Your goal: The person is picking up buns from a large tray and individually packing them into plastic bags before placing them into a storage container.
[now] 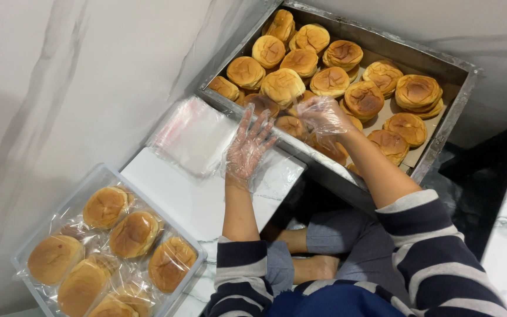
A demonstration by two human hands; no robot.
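Over metal tray's near edge: right hand (pixel 324 117), thin clear glove, fingers curled down onto a bun (pixel 331 148), closing on it but grip not confirmed. Metal tray (pixel 459 97) holds approx. two dozen loose browned buns, some stacked. Left hand (pixel 247 149), gloved, fingers spread flat, empty, hovering beside stack of clear bags (pixel 192 136) on white table (pixel 177 196), placed within easy reach. Plastic bin (pixel 68 202), lower left: bagged buns, kept apart from loose ones.

Our left hand (pixel 247 147) mid-frame, gloved, fingers splayed flat; our right hand (pixel 323 116) just right of it, gloved, fingers curled.
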